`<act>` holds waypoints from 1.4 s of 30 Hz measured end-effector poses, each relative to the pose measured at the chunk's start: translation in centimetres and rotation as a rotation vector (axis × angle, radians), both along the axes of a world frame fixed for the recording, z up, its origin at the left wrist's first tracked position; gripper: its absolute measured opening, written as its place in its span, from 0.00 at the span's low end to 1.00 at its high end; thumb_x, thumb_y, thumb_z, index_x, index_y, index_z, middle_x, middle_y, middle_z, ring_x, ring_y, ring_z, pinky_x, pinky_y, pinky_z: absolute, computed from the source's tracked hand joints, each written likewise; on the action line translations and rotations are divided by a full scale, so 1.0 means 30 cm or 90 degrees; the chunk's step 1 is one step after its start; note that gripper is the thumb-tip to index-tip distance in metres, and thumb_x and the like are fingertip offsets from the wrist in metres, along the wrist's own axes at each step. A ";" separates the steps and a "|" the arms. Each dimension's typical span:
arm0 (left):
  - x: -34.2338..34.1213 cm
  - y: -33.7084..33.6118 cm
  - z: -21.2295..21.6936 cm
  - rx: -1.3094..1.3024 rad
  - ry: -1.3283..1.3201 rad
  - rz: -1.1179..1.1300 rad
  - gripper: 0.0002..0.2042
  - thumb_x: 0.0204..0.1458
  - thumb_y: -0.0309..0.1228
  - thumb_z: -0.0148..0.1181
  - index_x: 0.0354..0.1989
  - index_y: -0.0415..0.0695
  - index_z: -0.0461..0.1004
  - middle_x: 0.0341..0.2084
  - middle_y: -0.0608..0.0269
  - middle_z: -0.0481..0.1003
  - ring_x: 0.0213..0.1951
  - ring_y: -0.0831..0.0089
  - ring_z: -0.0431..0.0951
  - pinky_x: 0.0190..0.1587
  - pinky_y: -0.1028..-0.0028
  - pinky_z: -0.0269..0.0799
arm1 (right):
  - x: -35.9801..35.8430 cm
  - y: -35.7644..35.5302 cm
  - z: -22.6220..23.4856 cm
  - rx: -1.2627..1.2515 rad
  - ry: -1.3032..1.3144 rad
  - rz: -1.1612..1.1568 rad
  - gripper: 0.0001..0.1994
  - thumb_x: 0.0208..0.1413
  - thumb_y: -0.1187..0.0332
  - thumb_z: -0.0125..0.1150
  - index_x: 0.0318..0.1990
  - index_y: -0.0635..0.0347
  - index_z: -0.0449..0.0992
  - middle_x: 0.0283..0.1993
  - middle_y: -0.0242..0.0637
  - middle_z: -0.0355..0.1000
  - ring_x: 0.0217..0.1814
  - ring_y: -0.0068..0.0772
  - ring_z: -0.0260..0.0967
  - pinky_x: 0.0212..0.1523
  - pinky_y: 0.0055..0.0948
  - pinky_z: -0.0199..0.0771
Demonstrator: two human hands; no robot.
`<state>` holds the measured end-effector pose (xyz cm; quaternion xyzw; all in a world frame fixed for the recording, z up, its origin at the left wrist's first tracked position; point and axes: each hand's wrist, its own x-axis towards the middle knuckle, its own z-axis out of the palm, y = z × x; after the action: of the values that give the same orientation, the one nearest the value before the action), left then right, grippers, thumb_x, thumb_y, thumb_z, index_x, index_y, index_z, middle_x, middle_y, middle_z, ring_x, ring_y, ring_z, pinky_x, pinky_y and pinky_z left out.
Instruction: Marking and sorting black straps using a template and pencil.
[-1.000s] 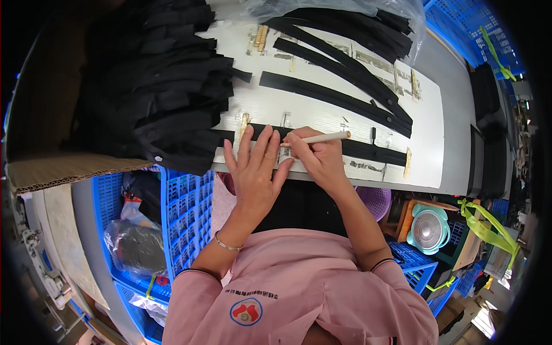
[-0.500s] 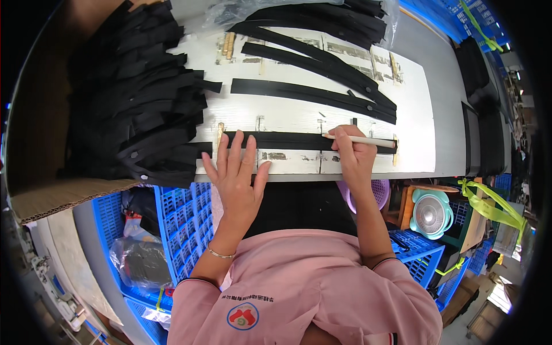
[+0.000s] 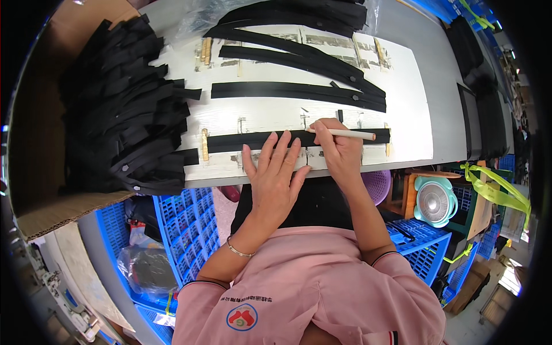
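A long black fabric strip (image 3: 230, 142) lies straight along the near side of a white marked board (image 3: 408, 123). My left hand (image 3: 271, 184) rests flat on this strip, left of its middle, fingers stretched and slightly apart. Just to the right, my right hand (image 3: 340, 154) pinches a white pencil (image 3: 353, 135). Its tip is at the strip's upper edge, close to a dark line drawn across the board; whether it touches cannot be made out. Farther back on the board lie more black strips (image 3: 264, 90), some with a small round grey piece near the right end.
At the left, a cardboard box (image 3: 69, 213) holds a big heap of black strips (image 3: 115, 115). Small wooden stops (image 3: 204, 145) stand on the board. Clear plastic (image 3: 201, 17) lies at the back. Below the table are blue crates (image 3: 187, 224) and a teal fan (image 3: 434, 201).
My left hand has slid rightward along the strip, closer to my right hand. The pencil stands a little steeper, its tip still by the drawn line. The whole view has shifted slightly.
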<state>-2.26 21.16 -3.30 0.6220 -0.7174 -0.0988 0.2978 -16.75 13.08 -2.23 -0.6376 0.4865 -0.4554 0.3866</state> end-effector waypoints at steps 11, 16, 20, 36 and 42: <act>-0.009 -0.003 -0.003 0.003 -0.020 0.010 0.24 0.54 0.37 0.66 0.60 0.44 0.74 0.62 0.59 0.70 0.66 0.59 0.65 0.70 0.40 0.38 | -0.029 0.003 -0.010 -0.013 0.027 0.056 0.11 0.62 0.71 0.58 0.29 0.68 0.79 0.23 0.39 0.75 0.22 0.27 0.72 0.25 0.28 0.67; -0.014 -0.004 -0.005 0.005 -0.031 0.015 0.24 0.55 0.37 0.67 0.60 0.45 0.75 0.63 0.59 0.70 0.66 0.59 0.65 0.71 0.42 0.37 | -0.049 0.002 -0.021 -0.047 0.036 0.077 0.10 0.61 0.74 0.57 0.29 0.70 0.79 0.25 0.36 0.76 0.24 0.19 0.68 0.26 0.22 0.66; -0.007 0.002 -0.013 0.010 -0.032 0.003 0.23 0.56 0.35 0.65 0.62 0.46 0.74 0.64 0.60 0.69 0.68 0.60 0.62 0.72 0.46 0.34 | -0.112 0.024 -0.005 0.002 -0.036 0.062 0.10 0.61 0.74 0.57 0.30 0.69 0.79 0.25 0.34 0.75 0.23 0.19 0.66 0.26 0.21 0.65; -0.211 -0.120 0.034 -0.086 0.064 -0.091 0.16 0.54 0.30 0.66 0.52 0.46 0.80 0.57 0.60 0.75 0.61 0.59 0.70 0.70 0.49 0.47 | -0.340 -0.035 -0.011 0.047 -0.076 -0.112 0.13 0.66 0.68 0.56 0.34 0.67 0.81 0.26 0.29 0.70 0.28 0.14 0.61 0.29 0.19 0.59; -0.303 -0.207 0.001 -0.097 0.054 -0.080 0.09 0.54 0.26 0.65 0.43 0.44 0.83 0.48 0.62 0.79 0.53 0.60 0.74 0.66 0.53 0.56 | -0.341 -0.038 -0.009 0.063 -0.056 -0.097 0.12 0.67 0.69 0.54 0.34 0.68 0.80 0.27 0.29 0.71 0.29 0.16 0.64 0.31 0.20 0.62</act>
<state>-11.35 14.96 -3.28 0.5463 -0.7473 -0.0892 0.3677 -26.97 11.95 -2.49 -0.5582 0.5377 -0.4865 0.4031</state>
